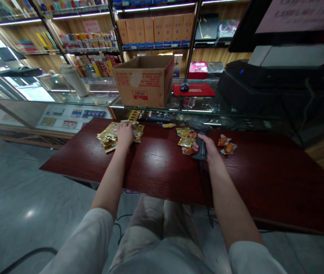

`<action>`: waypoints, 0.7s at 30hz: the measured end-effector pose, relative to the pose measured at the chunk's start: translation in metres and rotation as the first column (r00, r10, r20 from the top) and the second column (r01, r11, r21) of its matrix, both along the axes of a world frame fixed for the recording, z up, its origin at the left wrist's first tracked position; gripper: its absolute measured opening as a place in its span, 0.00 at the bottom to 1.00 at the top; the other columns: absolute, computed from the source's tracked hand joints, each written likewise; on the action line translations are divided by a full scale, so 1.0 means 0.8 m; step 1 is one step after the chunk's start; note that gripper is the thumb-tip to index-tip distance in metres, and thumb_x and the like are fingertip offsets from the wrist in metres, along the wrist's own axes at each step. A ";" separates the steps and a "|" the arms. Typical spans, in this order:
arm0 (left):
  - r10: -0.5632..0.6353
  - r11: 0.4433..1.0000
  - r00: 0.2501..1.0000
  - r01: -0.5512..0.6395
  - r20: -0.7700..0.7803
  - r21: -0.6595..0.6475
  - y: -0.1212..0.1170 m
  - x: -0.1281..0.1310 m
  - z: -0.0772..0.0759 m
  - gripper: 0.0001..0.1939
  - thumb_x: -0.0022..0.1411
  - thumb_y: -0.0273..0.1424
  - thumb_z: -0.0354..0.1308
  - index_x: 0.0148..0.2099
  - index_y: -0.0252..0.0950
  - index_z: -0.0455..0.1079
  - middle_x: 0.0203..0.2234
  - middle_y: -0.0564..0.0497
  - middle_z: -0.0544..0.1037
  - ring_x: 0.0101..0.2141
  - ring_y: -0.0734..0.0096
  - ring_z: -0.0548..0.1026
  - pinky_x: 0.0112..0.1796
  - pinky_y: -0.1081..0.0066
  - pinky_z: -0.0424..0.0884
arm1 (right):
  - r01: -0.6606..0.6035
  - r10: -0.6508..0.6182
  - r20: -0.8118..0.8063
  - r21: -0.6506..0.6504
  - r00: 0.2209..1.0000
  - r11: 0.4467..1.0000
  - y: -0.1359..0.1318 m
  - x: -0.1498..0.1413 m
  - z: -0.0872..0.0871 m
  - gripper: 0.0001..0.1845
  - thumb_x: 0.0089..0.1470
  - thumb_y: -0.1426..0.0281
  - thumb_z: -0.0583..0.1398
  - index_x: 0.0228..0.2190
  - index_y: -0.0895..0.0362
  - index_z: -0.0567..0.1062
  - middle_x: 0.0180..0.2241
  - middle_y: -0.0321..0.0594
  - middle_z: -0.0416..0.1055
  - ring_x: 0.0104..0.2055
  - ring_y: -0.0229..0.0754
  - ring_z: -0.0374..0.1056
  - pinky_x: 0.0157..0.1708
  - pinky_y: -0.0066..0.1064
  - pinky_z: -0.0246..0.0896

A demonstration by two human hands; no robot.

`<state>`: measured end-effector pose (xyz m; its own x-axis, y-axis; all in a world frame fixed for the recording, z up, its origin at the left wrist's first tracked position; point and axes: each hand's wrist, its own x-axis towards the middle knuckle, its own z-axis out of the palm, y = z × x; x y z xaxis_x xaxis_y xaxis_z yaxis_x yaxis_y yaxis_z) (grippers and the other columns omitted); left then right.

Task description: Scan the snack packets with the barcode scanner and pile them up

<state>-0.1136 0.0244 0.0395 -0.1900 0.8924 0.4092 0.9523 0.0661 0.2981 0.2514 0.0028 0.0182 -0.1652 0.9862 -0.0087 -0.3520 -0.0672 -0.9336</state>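
Observation:
My right hand (pixel 207 149) is closed around the grip of a dark handheld barcode scanner (pixel 200 139), whose head points at a few gold snack packets (pixel 186 141) on the dark red wooden table (pixel 156 163). A black cable hangs down from the scanner. My left hand (pixel 124 135) rests palm down on a pile of gold snack packets (pixel 109 137) at the table's far left, its fingertips hidden among them. Two clear packets with orange snacks (pixel 226 144) lie just right of the scanner.
An open cardboard box (pixel 144 82) stands on the glass counter (pixel 93 101) behind the table. A red mouse pad with a mouse (pixel 193 90) and a black register machine (pixel 264 83) lie to the right. Shelves of goods (pixel 156 28) fill the back wall.

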 end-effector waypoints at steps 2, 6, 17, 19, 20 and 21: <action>-0.013 1.000 0.999 0.012 -0.031 -0.027 0.001 0.007 -0.006 0.20 0.67 0.30 0.46 0.52 0.29 0.74 0.52 0.28 0.75 0.56 0.42 0.70 0.58 0.45 0.60 | 0.026 -0.026 -0.020 0.025 0.999 0.999 0.003 0.002 -0.008 0.20 0.45 0.53 0.67 0.32 0.55 0.74 0.15 0.32 0.64 0.15 0.36 0.58 0.13 0.29 0.55; -0.008 0.994 0.999 0.012 -0.041 0.104 0.005 0.037 -0.010 0.17 0.66 0.30 0.49 0.52 0.29 0.72 0.55 0.29 0.73 0.61 0.43 0.66 0.63 0.39 0.45 | 0.021 -0.021 -0.040 0.003 0.999 1.000 0.006 0.001 -0.013 0.21 0.44 0.53 0.68 0.32 0.56 0.74 0.16 0.32 0.66 0.15 0.34 0.58 0.14 0.27 0.56; -0.533 0.829 0.845 0.532 0.047 -0.173 0.055 0.231 -0.021 0.22 0.70 0.35 0.51 0.63 0.35 0.65 0.58 0.41 0.72 0.58 0.56 0.70 0.57 0.58 0.64 | 0.040 -0.049 -0.074 -0.116 0.996 0.992 0.012 -0.003 -0.023 0.17 0.45 0.60 0.69 0.32 0.58 0.74 0.20 0.36 0.72 0.15 0.33 0.60 0.14 0.27 0.58; -0.553 0.809 0.832 0.548 0.042 -0.210 0.063 0.244 -0.030 0.24 0.69 0.35 0.52 0.65 0.35 0.63 0.59 0.40 0.72 0.58 0.54 0.69 0.57 0.58 0.63 | 0.050 -0.060 -0.099 -0.101 0.993 0.994 0.014 -0.005 -0.024 0.17 0.44 0.61 0.69 0.32 0.58 0.74 0.25 0.38 0.76 0.16 0.32 0.60 0.14 0.27 0.59; -0.556 0.804 0.830 0.547 0.030 -0.232 0.067 0.248 -0.034 0.25 0.70 0.36 0.52 0.65 0.35 0.63 0.60 0.40 0.72 0.58 0.53 0.69 0.57 0.57 0.63 | 0.053 -0.063 -0.103 -0.095 0.993 0.994 0.015 -0.006 -0.024 0.17 0.43 0.62 0.70 0.32 0.58 0.74 0.27 0.39 0.77 0.16 0.32 0.61 0.14 0.27 0.59; -0.554 0.803 0.832 0.539 0.013 -0.253 0.069 0.251 -0.037 0.25 0.70 0.37 0.52 0.66 0.36 0.63 0.60 0.40 0.71 0.58 0.52 0.68 0.57 0.56 0.62 | 0.056 -0.066 -0.101 -0.092 0.993 0.994 0.015 -0.007 -0.023 0.17 0.43 0.62 0.70 0.33 0.58 0.74 0.27 0.39 0.77 0.16 0.32 0.61 0.14 0.27 0.60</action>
<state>0.0869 0.0796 0.0101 0.3761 0.9113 0.1674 0.8667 -0.4099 0.2842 0.2459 0.0150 -0.0005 -0.1092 0.9906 -0.0827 -0.4529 -0.1237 -0.8830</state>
